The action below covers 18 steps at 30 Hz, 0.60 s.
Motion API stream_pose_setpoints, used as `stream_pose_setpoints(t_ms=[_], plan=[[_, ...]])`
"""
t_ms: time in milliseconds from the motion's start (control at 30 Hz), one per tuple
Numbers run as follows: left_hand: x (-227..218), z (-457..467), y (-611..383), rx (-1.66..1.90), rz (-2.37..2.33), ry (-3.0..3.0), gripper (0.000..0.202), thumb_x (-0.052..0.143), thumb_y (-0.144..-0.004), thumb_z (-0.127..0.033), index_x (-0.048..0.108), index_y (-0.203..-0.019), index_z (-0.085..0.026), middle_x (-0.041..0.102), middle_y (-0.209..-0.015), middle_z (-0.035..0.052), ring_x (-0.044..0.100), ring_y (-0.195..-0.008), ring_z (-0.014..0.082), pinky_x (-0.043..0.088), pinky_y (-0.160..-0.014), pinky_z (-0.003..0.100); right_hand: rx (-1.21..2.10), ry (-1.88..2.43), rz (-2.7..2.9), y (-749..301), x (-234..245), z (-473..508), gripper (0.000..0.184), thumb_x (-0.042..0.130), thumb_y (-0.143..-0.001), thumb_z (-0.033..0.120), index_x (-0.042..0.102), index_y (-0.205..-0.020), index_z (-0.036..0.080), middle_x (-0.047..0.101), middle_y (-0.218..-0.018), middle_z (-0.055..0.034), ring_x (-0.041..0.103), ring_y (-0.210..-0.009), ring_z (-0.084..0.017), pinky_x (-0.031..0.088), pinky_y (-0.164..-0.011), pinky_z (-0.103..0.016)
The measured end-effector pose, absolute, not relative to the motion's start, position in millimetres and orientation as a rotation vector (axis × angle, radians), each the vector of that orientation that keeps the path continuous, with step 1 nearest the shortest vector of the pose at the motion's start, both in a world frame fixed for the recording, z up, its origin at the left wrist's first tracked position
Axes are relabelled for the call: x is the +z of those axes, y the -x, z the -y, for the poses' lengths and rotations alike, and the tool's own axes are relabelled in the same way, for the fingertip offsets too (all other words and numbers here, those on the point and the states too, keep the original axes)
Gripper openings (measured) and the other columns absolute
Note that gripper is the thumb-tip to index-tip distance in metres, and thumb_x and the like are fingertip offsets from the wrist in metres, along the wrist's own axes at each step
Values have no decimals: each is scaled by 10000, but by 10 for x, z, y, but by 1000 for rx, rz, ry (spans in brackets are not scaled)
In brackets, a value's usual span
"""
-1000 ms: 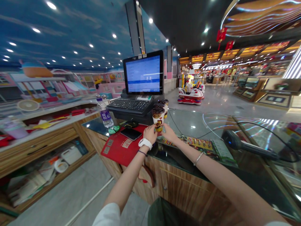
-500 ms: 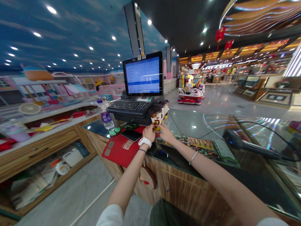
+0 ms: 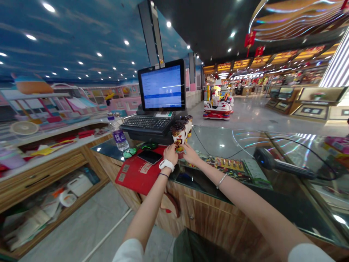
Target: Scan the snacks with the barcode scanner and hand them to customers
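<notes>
Both my hands are at the counter's glass top. My left hand [image 3: 171, 154] and my right hand [image 3: 191, 155] close around the lower part of a white paper cup with a dark domed lid [image 3: 178, 135]. Its printed side is partly hidden by my fingers. Several similar cups [image 3: 188, 127] stand just behind it, by the keyboard. Under my left hand lies a red counter mat [image 3: 133, 175], with a black smartphone [image 3: 149, 157] on it near my left wrist.
A black POS monitor [image 3: 162, 85] and keyboard [image 3: 145, 123] stand at the back of the counter. A water bottle [image 3: 118, 137] is to their left, and a barcode scanner [image 3: 280, 166] lies at right. Wooden shelves are left; a coin-operated kiddie ride [image 3: 217, 110] stands beyond.
The whole scene has drifted slightly left in view as my head turned. My hands stay around the same cup, which has barely shifted relative to the counter.
</notes>
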<state>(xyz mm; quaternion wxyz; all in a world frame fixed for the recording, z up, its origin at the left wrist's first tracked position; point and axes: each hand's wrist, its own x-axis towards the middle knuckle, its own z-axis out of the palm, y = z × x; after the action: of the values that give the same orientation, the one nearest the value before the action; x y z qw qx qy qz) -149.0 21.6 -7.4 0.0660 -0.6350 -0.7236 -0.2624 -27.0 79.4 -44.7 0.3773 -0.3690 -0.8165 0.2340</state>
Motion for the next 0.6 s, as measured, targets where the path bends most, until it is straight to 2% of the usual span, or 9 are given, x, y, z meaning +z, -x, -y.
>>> stream_pose_setpoints(t_ms=[233, 367, 600], plan=[[-3, 25, 1297, -698, 2103, 1937, 587, 459, -830, -72, 508, -1396, -218, 438, -1549, 52, 399, -1425, 271, 316, -1191, 487, 386, 986, 2270, -66, -181, -571, 728, 479, -759, 36, 391, -1481, 78, 319, -1593, -193, 316, -1478, -253, 322, -1194, -430], [41, 127, 1058, -637, 2019, 1999, 614, 474, -853, -139, 447, -1462, -215, 367, -1590, 55, 332, -1467, 270, 278, -1214, 501, 193, 1070, 2314, -430, -8, -363, 762, 496, -786, 83, 338, -1528, 159, 263, -1628, -133, 307, -1477, -308, 313, -1180, -524], [140, 215, 425, -629, 1836, 2183, 643, 466, -842, -125, 416, -1481, -182, 339, -1604, 64, 301, -1481, 277, 236, -1231, 500, 3, 1141, 2309, -1164, 125, -85, 742, 456, -817, 110, 296, -1542, 115, 256, -1629, -137, 277, -1490, -297, 258, -1203, -510]])
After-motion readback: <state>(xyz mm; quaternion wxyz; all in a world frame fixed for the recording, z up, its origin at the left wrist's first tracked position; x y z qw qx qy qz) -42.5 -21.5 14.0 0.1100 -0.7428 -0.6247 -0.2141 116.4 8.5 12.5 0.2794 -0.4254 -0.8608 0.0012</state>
